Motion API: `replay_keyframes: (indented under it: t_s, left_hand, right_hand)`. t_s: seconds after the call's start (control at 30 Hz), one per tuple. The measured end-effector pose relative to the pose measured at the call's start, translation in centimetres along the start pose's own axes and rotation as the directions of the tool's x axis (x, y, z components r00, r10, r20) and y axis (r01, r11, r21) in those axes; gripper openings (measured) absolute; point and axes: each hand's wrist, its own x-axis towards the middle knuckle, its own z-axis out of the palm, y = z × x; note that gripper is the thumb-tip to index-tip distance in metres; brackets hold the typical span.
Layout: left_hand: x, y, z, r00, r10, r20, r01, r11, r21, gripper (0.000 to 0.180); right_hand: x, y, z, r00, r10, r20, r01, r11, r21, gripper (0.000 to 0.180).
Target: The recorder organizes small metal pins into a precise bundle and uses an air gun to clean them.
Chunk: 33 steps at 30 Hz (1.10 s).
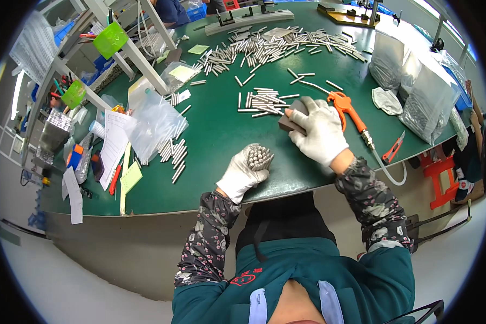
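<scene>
Silvery metal rods (260,157) are filling your white-gloved left hand (242,173), which is clasping them in a bundle, left of the orange air gun (346,106) and nearer you. Your white-gloved right hand (319,131) is gripping a dark brown rectangular block (290,125) just left of that gun. Loose silvery rods (264,100) are lying left of it on the green table (216,127).

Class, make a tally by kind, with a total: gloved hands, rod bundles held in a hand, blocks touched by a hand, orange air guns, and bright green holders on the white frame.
Gloved hands: 2
Held rod bundles: 1
Touched blocks: 1
Orange air guns: 1
Bright green holders: 2
Total: 7
</scene>
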Motion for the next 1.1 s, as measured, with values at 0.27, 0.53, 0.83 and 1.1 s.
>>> replay_keyframes:
  t_s: [0.27, 0.53, 0.83, 1.1]
  left_hand:
    - [0.1, 0.4, 0.3, 0.999, 0.036, 0.012, -0.036, 0.999, -0.014, 0.057]
    - [0.1, 0.2, 0.2, 0.995, 0.099, -0.006, -0.098, 0.994, 0.044, 0.048]
    - [-0.1, 0.2, 0.3, 0.999, 0.050, -0.010, -0.050, 0.997, 0.066, 0.048]
    - [-0.3, 0.1, 0.1, 1.000, 0.027, -0.015, -0.026, 0.997, 0.079, 0.057]
  right_hand:
    - [0.3, -1.1, -1.0, 0.991, 0.055, 0.124, -0.062, 0.997, 0.051, 0.041]
    - [-0.5, -1.7, -1.5, 0.996, -0.045, 0.077, 0.038, 0.995, 0.091, 0.040]
    - [-1.4, 0.6, 0.8, 0.999, 0.035, 0.041, -0.031, 0.996, -0.081, 0.036]
    - [-2.7, 0.5, 1.7, 0.999, -0.046, 0.001, 0.046, 0.994, -0.096, 0.040]
